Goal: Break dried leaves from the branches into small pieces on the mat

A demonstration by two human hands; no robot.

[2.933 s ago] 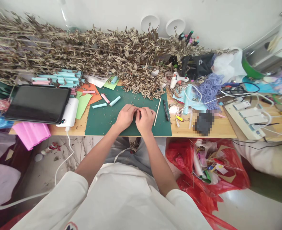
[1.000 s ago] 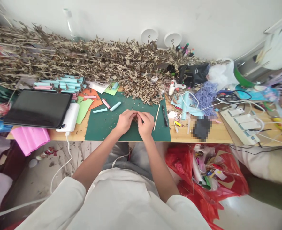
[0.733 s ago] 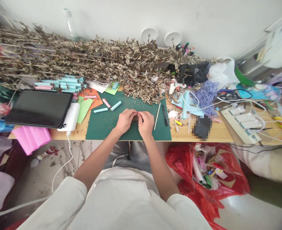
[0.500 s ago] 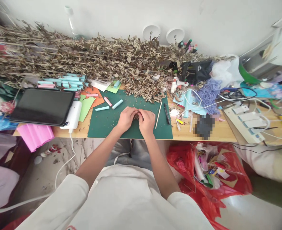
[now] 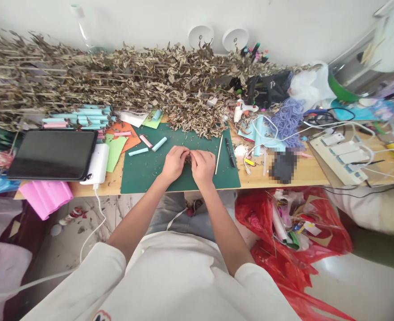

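Observation:
Fingertip to fingertip, my left hand and my right hand meet low over the green cutting mat. Both are closed on a small clump of dried leaves, mostly hidden by the fingers. Just beyond them lies a loose heap of dried leaves. Left of my hands are a pink paper roll and two light blue ones, a nearer roll and a farther roll. A thin wooden stick and a black pen lie beside my right hand.
Dried leafy stalks fill the table's back. At left are a black tablet, a white power bank and stacked paper rolls. A glue gun, purple yarn and a power strip lie right. Below hangs a red bag.
The camera view has shifted slightly, so the table's contents sit a little farther left. My hands stay together on the clump, fingers moved only slightly.

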